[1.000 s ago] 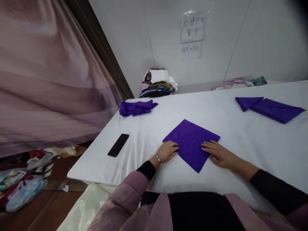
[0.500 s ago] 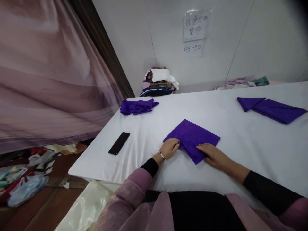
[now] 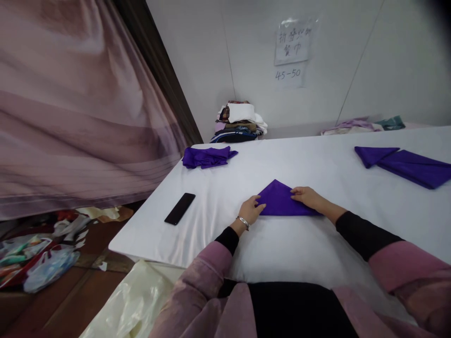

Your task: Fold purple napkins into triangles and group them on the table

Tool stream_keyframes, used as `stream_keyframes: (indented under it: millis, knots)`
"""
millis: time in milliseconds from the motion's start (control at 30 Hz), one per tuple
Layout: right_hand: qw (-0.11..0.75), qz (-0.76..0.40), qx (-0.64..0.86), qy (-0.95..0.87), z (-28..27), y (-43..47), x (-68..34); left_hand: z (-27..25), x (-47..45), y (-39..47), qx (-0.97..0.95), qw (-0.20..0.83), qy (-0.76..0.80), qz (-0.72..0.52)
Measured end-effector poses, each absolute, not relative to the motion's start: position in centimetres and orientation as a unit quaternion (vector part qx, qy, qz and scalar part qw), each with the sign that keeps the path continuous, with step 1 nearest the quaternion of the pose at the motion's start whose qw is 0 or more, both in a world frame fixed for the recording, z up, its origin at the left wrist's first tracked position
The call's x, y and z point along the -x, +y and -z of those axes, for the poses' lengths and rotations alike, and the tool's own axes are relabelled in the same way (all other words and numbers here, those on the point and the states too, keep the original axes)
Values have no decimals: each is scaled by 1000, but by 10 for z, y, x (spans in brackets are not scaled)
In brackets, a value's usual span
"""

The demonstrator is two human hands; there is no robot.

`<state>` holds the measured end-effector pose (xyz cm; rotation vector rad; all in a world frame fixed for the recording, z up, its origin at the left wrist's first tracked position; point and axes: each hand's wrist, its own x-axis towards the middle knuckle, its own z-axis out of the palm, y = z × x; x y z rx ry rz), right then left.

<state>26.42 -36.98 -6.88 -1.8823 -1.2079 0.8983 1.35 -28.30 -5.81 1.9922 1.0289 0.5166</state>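
Observation:
A purple napkin [image 3: 278, 199] lies folded on the white table before me, its peak pointing away and a straight edge toward me. My left hand [image 3: 251, 209], with a silver bracelet at the wrist, grips the napkin's left corner between thumb and fingers. On the opposite side, my right hand [image 3: 310, 197] has its thumb and fingers on the sloping right edge, pinching the cloth. The right corner runs partly under that hand. Farther off lie a crumpled purple cloth [image 3: 207, 157] at the back left and a folded purple napkin [image 3: 410, 164] at the back right.
A black phone [image 3: 180, 209] rests on the white tablecloth [image 3: 148, 234] at the left. Behind the table are a stack of folded clothes [image 3: 239, 123] and more cloths [image 3: 359, 126]. Paper signs [image 3: 291, 49] hang on the wall. Plastic bags [image 3: 51, 267] lie on the floor.
The napkin's near point has been folded under or up, leaving a straight near edge instead of a diamond. My right hand has moved up and away along its right side.

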Motion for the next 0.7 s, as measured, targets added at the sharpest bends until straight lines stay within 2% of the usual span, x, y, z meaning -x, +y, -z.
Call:
stream_keyframes:
  millis: [133,300,467,700]
  knots:
    - [336,-319,740,-487,66,-364,-263,65,-15,-283,-782,396,416,-242]
    - [244,-197,794,-521,57,-356,-256,61,-18,-278,-790,351,438,-246]
    - [189,-144,824,-515,56,-349,-248,60,-10,-275,-789,326,465,-234]
    - [167,-100,828,-526,58,-348,-242,63,14,-273,-793,318,463,-235]
